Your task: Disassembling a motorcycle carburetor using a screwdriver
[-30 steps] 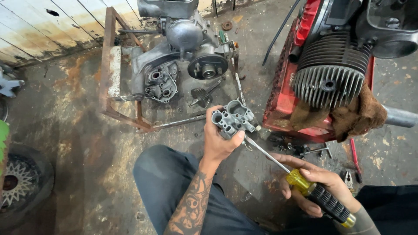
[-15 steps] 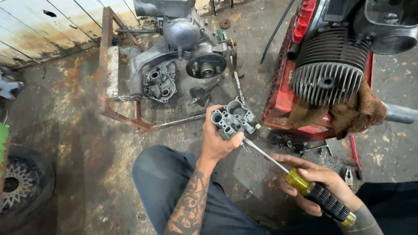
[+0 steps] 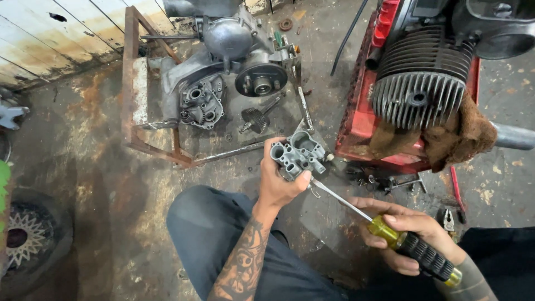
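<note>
Grey metal carburettor body (image 3: 298, 153) sits clamped in left hand (image 3: 278, 181) fingers; right hand (image 3: 409, 237) fingers grip screwdriver (image 3: 390, 231).

Grey carburettor body (image 3: 297, 154), screwdriver (image 3: 390, 234) at its underside

Tattooed bare forearms, dark grey trousers (image 3: 217, 234)

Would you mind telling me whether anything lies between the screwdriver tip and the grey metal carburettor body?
Nothing visible does: the yellow-and-black-handled screwdriver in the right hand reaches the grey metal carburettor body, held by the left hand.
</note>
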